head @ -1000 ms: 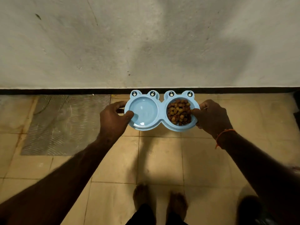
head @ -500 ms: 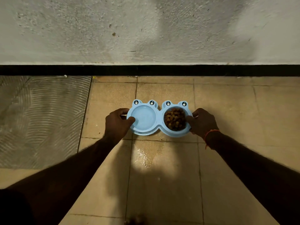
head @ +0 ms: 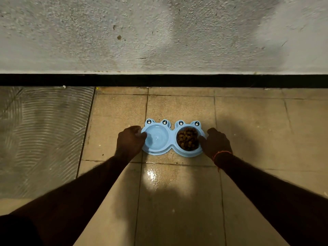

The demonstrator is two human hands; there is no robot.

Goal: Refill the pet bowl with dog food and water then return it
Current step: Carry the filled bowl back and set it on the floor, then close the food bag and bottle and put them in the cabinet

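A light blue double pet bowl (head: 171, 137) with frog eyes sits low at the tiled floor, a short way out from the wall. Its left well holds clear water (head: 157, 139). Its right well is filled with brown dog food (head: 188, 139). My left hand (head: 130, 142) grips the bowl's left rim, thumb over the edge. At the right rim my right hand (head: 215, 142) holds on the same way, an orange thread round its wrist.
A rough grey wall (head: 159, 32) with a black skirting strip (head: 159, 80) runs across the back. A grey ribbed mat or patch (head: 44, 135) covers the floor on the left. A wet shiny patch (head: 154, 176) lies on the tile just in front of the bowl.
The bowl has come down from chest height towards the floor, carried by both hands. My view has tipped closer to the floor, and my feet have left the frame.
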